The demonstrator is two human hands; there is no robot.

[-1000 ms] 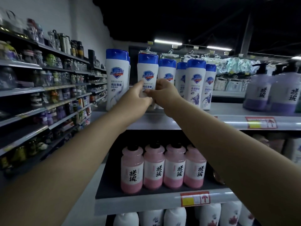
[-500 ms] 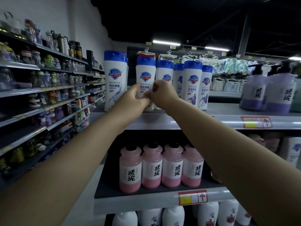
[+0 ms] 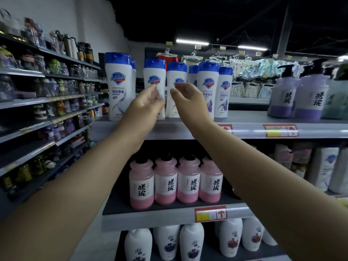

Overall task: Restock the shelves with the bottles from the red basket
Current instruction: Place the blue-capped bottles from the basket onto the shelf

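Left hand [image 3: 148, 103] is raised in front of the top shelf [image 3: 248, 131], fingers loosely bent, gripping nothing. It is blurred, so I can't tell if the fingertips touch the bottle behind. Right hand [image 3: 188, 98] is just beside it with a small gap between, fingers loosely curled, also empty.

Behind the hands, the white blue-capped bottles [image 3: 154, 78] stand upright in a row on the top shelf, with 1 taller bottle [image 3: 118, 85] at the left end. Purple pump bottles [image 3: 308, 99] stand on the same shelf, well apart to the right. Red-and-yellow price tags [image 3: 280, 130] sit on the shelf edge.

The next shelf down holds 4 pink bottles [image 3: 165, 182] side by side, with white flower-print bottles [image 3: 192, 242] under those. Across the aisle on the left are racks of drink bottles [image 3: 56, 87] — small, details unclear.
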